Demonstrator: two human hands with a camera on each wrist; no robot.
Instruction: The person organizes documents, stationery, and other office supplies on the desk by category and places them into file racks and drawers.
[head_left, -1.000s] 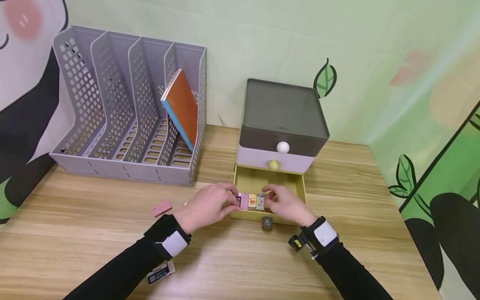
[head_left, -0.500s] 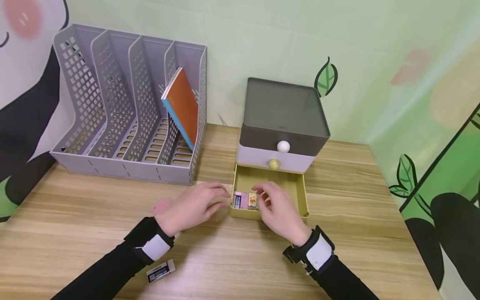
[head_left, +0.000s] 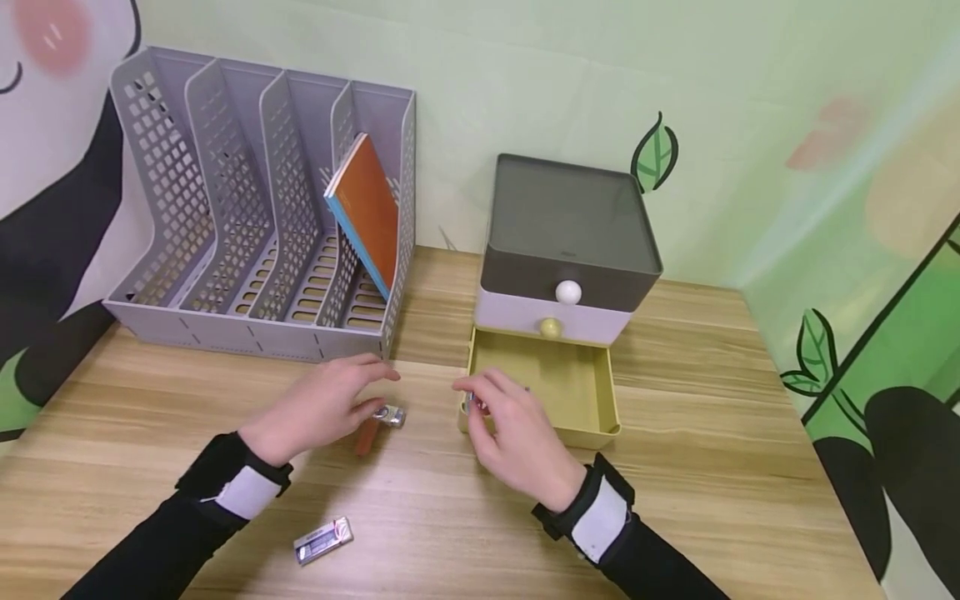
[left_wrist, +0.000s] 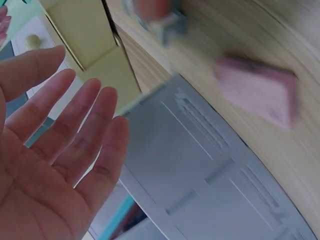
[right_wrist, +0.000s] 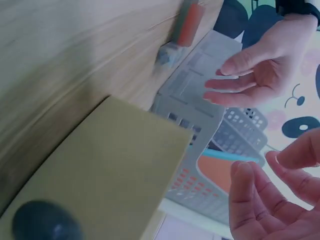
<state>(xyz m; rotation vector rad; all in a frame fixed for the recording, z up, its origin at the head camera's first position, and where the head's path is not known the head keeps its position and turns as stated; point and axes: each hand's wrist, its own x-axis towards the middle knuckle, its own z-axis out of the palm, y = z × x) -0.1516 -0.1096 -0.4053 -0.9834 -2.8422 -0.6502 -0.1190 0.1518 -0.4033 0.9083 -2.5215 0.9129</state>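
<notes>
My left hand point(head_left: 322, 408) hovers over the table, its fingers spread and holding nothing in the left wrist view. Just by its fingertips lie a small shiny silver piece point(head_left: 391, 417) and an orange-red stick-like piece point(head_left: 366, 437). A pink eraser point(left_wrist: 257, 92) lies near this hand; the hand covers it in the head view. Over the left front corner of the pulled-out yellow drawer point(head_left: 577, 383) is my right hand point(head_left: 517, 437), fingers bent loosely with a gap and nothing seen between them. It hides most of the small erasers in the drawer.
A wrapped eraser point(head_left: 322, 540) lies near the front of the table. At the back left stands a grey file rack point(head_left: 247, 333) holding an orange notebook point(head_left: 367, 212). The drawer unit point(head_left: 573, 217) stands at the back, right of the rack.
Both hands have moved left: the left one away from the drawer to above the table, the right one across to the drawer's left corner. The silver and orange-red pieces have come into view.
</notes>
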